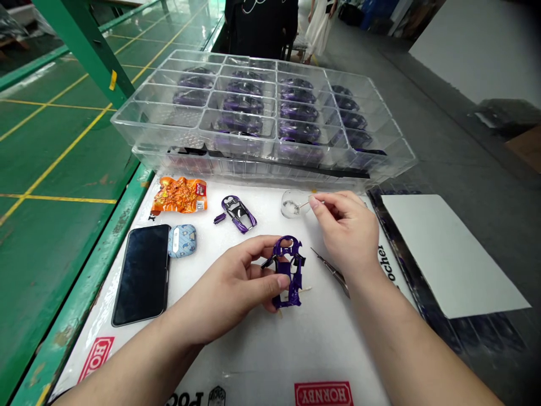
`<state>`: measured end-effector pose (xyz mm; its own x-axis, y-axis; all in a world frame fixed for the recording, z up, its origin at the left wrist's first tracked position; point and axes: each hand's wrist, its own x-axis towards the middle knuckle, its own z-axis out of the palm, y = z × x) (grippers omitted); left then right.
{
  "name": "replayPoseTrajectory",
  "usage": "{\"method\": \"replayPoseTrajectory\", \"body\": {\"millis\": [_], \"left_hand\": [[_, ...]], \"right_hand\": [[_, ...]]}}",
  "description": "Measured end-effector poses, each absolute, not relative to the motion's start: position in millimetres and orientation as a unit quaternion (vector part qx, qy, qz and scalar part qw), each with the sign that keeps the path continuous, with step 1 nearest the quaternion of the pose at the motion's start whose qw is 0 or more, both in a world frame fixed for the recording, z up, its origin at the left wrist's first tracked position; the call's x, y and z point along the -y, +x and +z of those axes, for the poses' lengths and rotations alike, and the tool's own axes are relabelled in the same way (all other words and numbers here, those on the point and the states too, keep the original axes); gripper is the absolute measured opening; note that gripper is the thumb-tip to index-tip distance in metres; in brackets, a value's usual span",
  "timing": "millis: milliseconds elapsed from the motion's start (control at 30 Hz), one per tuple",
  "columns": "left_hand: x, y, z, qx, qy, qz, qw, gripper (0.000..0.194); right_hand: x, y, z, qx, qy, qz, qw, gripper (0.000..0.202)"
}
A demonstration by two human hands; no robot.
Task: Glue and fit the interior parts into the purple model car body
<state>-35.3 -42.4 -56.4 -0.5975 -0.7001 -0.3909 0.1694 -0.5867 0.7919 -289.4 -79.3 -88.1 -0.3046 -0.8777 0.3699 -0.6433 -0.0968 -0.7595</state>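
Observation:
My left hand (249, 279) grips a purple model car body shell (297, 282), its hollow inner side turned toward me. Between thumb and fingers of my right hand (349, 228) is a thin stick (305, 204), whose tip reaches into a small clear dish (291, 205). Greyish matter lies in the dish; I cannot tell what it is. Metal tweezers (333, 270) rest on the table just below my right hand. Beyond my left hand sits another purple car body shell (245, 219), with a small purple part (220, 218) beside it.
Stacked clear compartment trays (270, 163) with several purple car shells span the back of the table. A phone (141, 276), a blue patterned case (182, 241) and an orange snack packet (181, 195) lie at left. A white board (454, 254) is at right; people are beyond the trays.

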Motion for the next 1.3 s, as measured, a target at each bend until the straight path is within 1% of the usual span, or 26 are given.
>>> {"method": "replayPoseTrajectory", "body": {"millis": [100,233,333,433,567,700,833,933,1100,1300], "left_hand": [[43.5,-36.0,-56.5,0.371,0.37,-0.811,0.26,0.064],[44.1,-35.5,-56.7,0.376,0.383,-0.805,0.253,0.067],[43.2,-34.3,-56.7,0.379,0.381,-0.805,0.252,0.064],[42.8,-34.2,-57.1,0.38,0.379,-0.805,0.252,0.061],[43.4,-35.6,-57.3,0.377,0.381,-0.805,0.254,0.064],[43.6,-35.9,-56.1,0.372,0.385,-0.805,0.254,0.066],[43.4,-34.9,-56.1,0.376,0.373,-0.809,0.255,0.061],[43.0,-34.5,-57.1,0.377,0.376,-0.807,0.255,0.061],[42.1,-34.5,-57.3,0.37,0.379,-0.807,0.261,0.063],[41.8,-34.8,-56.6,0.35,0.379,-0.815,0.263,0.066]], "right_hand": [[78.9,-290.5,-90.3,-0.648,-0.544,-0.509,0.158,0.021],[83.2,-291.4,-94.5,-0.61,-0.45,-0.586,0.287,0.031],[87.2,-290.6,-93.9,-0.588,-0.39,-0.616,0.349,0.038],[89.2,-289.8,-91.5,-0.587,-0.356,-0.623,0.375,0.042],[89.8,-290.5,-89.7,-0.585,-0.324,-0.621,0.408,0.044],[91.7,-294.0,-87.7,-0.564,-0.269,-0.622,0.472,0.053],[91.8,-296.9,-79.9,-0.532,-0.2,-0.625,0.535,0.062],[86.3,-295.7,-71.4,-0.507,-0.201,-0.621,0.563,0.06],[70.0,-286.0,-60.3,-0.472,-0.293,-0.59,0.585,0.042],[58.5,-273.7,-57.8,-0.461,-0.333,-0.566,0.597,0.035]]}}
